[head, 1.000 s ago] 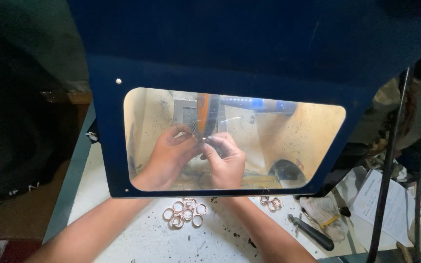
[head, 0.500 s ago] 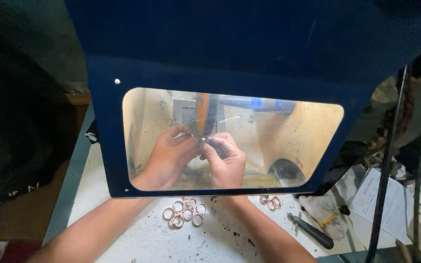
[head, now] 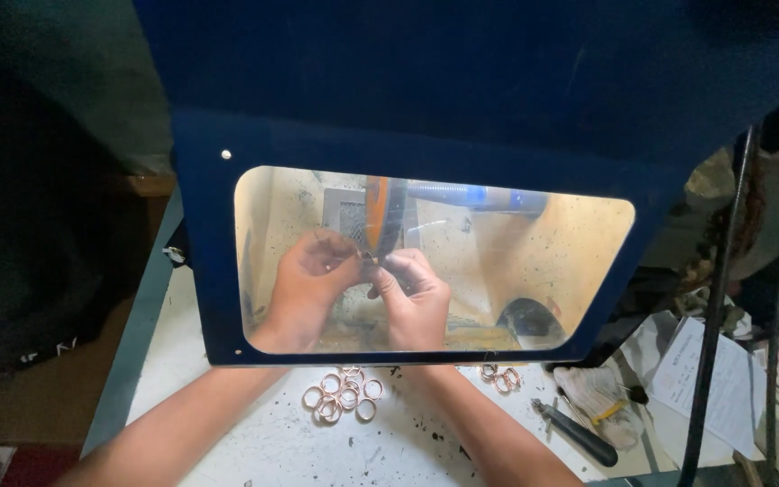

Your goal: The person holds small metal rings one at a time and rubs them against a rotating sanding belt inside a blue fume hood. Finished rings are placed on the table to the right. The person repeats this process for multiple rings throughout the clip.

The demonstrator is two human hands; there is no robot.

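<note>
Behind a clear window [head: 516, 271] in a blue box [head: 426, 108], the left hand [head: 304, 289] and right hand [head: 416, 302] pinch something tiny together. Small rings [head: 343, 397] lie on the white table [head: 254, 442].

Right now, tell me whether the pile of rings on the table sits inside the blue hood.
No: the rings lie on the white table outside the blue hood, between the forearms.

Loose metal rings [head: 343, 397] on white bench, pliers [head: 579, 435] (dark-handled), cloth glove [head: 599, 402], paper sheet [head: 712, 390]
</note>
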